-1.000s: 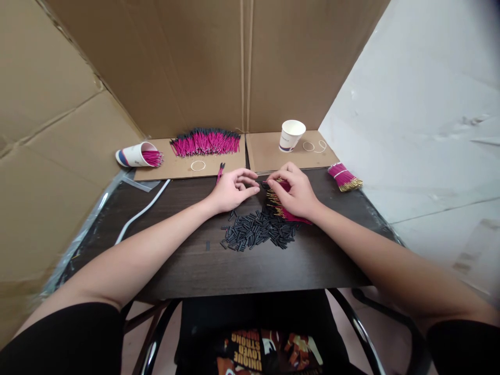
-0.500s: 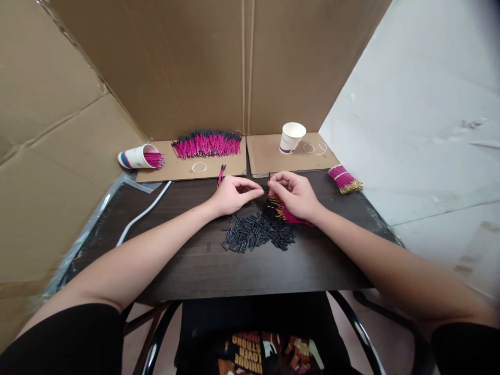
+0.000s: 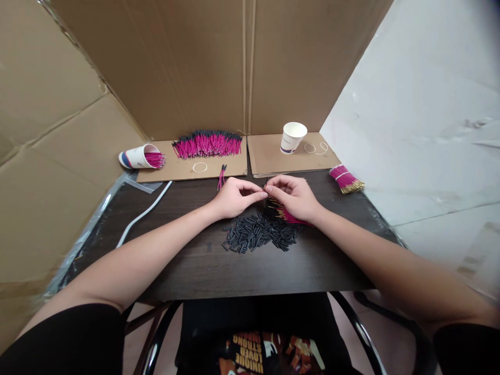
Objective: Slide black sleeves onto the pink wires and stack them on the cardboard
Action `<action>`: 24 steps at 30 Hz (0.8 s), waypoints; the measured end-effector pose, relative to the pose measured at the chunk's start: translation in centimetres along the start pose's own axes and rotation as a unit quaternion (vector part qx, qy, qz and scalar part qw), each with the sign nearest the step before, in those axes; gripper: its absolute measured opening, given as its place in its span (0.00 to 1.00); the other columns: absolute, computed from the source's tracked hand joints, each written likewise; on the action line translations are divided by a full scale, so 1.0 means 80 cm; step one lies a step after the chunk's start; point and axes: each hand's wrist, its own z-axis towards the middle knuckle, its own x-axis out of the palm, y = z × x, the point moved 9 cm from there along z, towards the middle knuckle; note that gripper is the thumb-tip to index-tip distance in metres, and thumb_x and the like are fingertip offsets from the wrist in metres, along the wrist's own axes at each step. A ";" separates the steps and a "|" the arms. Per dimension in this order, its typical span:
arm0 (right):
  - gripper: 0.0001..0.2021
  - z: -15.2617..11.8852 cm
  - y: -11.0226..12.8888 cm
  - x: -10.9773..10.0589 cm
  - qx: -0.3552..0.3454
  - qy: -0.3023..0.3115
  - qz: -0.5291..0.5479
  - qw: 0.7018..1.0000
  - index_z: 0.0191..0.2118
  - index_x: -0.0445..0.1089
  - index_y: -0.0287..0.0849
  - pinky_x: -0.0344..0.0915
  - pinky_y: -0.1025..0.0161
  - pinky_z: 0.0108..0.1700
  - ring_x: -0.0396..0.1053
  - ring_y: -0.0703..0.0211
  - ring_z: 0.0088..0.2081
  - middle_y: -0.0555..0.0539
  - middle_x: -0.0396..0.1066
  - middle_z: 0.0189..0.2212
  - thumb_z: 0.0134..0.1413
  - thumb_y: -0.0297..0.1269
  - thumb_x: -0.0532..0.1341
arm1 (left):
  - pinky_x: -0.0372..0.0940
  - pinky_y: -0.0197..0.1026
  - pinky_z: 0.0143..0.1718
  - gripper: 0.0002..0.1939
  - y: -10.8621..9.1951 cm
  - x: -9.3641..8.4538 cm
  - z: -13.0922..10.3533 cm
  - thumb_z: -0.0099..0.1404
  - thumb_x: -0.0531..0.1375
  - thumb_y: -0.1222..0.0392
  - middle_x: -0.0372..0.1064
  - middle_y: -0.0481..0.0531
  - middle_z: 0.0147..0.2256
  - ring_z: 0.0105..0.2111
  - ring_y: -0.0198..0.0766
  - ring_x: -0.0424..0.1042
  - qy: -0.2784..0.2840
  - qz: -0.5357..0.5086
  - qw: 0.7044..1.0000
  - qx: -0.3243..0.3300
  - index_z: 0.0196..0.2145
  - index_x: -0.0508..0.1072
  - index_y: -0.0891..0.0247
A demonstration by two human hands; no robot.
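Observation:
My left hand and my right hand meet at their fingertips, each closed in a pinch. What they hold is too small and too hidden to make out; a dark bit shows just above the fingertips. Under my right hand lie loose pink wires with gold ends, partly covered by it. In front of both hands spreads a pile of short black tubes. Just beyond my left hand rest a few pink wires with black ends.
On cardboard at the back lie a wide row of black-capped pink wires, a rubber band and an upright paper cup. A tipped cup holds pink wires at left. A banded wire bundle lies right; a pale cable runs left.
My hands have come together, the left moving slightly right and the right slightly left, so their fingertips now meet. The small black piece upright at my right fingertips is now mostly hidden.

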 end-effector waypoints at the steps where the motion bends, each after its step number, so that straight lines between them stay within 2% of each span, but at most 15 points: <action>1: 0.18 0.000 -0.001 0.000 0.001 -0.002 0.003 1.000 0.39 0.81 0.41 0.73 0.58 0.40 0.75 0.57 0.36 0.45 0.80 0.35 0.61 0.52 0.77 | 0.72 0.40 0.41 0.16 0.001 0.001 0.000 0.66 0.74 0.49 0.86 0.57 0.38 0.34 0.36 0.80 0.003 0.000 1.000 -0.002 0.40 0.89 0.66; 13: 0.20 0.000 0.001 -0.002 0.011 -0.020 -0.008 1.000 0.38 0.78 0.41 0.70 0.58 0.38 0.71 0.58 0.34 0.45 0.78 0.33 0.60 0.55 0.76 | 0.69 0.40 0.38 0.17 0.005 0.005 -0.001 0.67 0.73 0.47 0.86 0.57 0.37 0.32 0.35 0.78 0.020 0.041 0.999 -0.003 0.39 0.89 0.66; 18: 0.21 0.000 0.005 -0.004 0.008 -0.025 -0.008 1.000 0.39 0.77 0.41 0.65 0.59 0.34 0.65 0.61 0.30 0.48 0.74 0.31 0.61 0.56 0.75 | 0.67 0.38 0.35 0.17 0.002 0.007 -0.002 0.67 0.72 0.47 0.85 0.56 0.35 0.30 0.33 0.75 0.027 0.063 0.998 0.011 0.39 0.89 0.66; 22: 0.22 0.001 0.007 -0.018 0.005 -0.065 -0.027 0.998 0.39 0.75 0.42 0.60 0.59 0.31 0.60 0.63 0.27 0.50 0.70 0.28 0.63 0.58 0.73 | 0.61 0.35 0.29 0.15 -0.002 0.009 -0.002 0.67 0.72 0.49 0.82 0.54 0.30 0.25 0.29 0.68 0.042 0.078 0.996 0.017 0.37 0.88 0.66; 24: 0.20 0.000 0.008 -0.025 -0.003 -0.083 -0.051 0.995 0.38 0.75 0.42 0.59 0.59 0.32 0.61 0.62 0.27 0.49 0.70 0.28 0.64 0.56 0.71 | 0.64 0.35 0.30 0.14 -0.002 0.009 -0.002 0.67 0.71 0.51 0.82 0.54 0.30 0.26 0.30 0.71 0.047 0.060 0.997 0.012 0.36 0.87 0.67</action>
